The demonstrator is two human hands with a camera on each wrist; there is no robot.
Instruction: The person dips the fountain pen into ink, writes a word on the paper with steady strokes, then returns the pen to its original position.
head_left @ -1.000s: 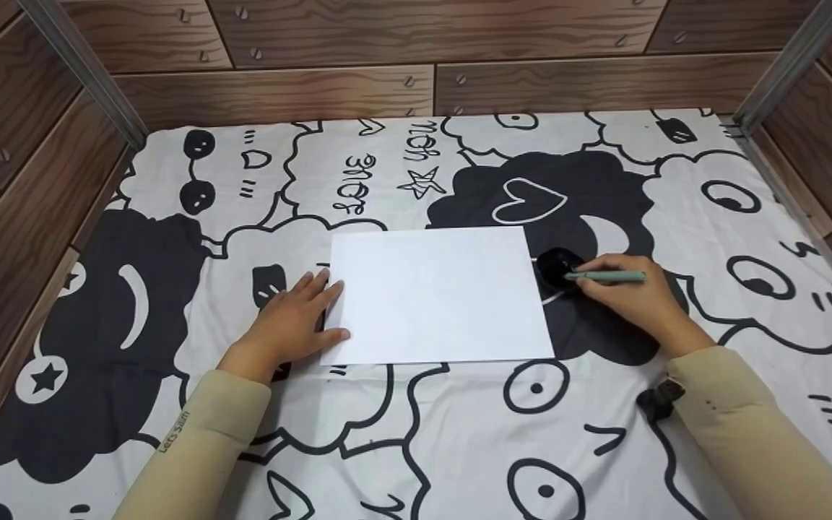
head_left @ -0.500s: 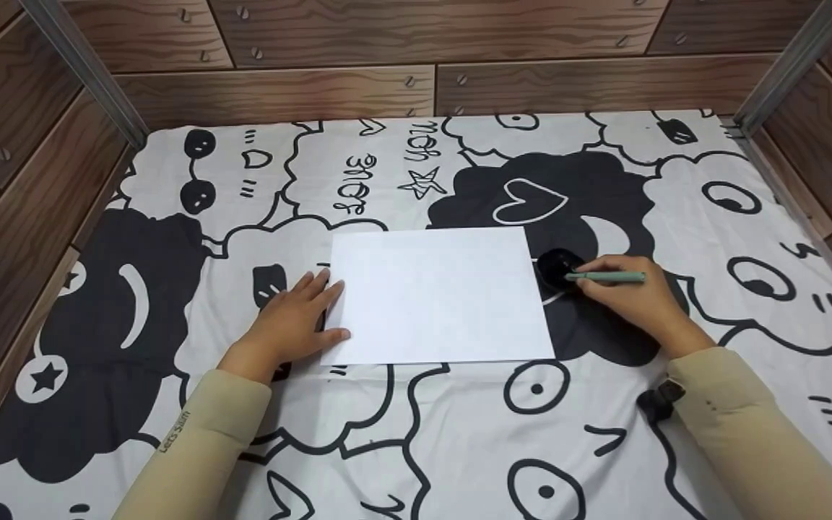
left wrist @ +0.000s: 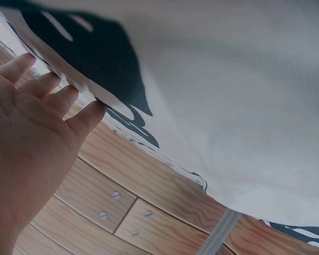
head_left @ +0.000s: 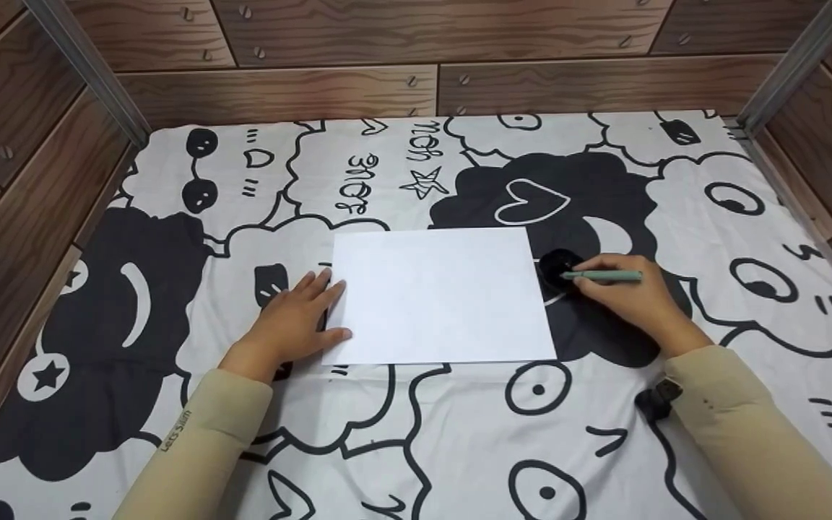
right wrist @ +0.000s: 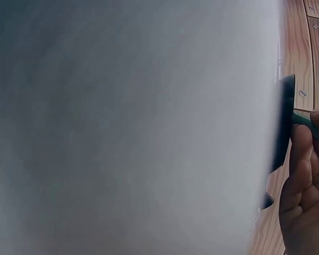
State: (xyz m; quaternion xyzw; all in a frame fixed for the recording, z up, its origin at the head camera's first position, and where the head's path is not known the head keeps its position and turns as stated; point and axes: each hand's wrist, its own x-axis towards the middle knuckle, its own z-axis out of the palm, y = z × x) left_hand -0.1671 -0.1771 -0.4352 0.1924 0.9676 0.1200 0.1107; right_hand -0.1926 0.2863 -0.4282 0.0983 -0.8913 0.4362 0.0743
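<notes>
From where I stand, the blank white sheet (head_left: 438, 296) lies flat on the cloth-covered counter (head_left: 459, 419), its long axis running left to right between the person's two hands. The left hand (head_left: 293, 318) is the nearer one: its fingers are spread, with the tips and thumb resting on the sheet's left edge. The right hand (head_left: 629, 292) stays off the paper, beyond its right edge, so the sheet lies to the left of those fingers. They are pinched close around a slim green stick (head_left: 614, 276), which lies crosswise, roughly in line with the paper's long sides, its front end pointing towards the sheet. Between that end and the paper sits a glossy black round thing (head_left: 555, 266), just beside the right edge. I can't tell whether it's a small dish or a head joined to the stick, nor whether it touches the sheet.
</notes>
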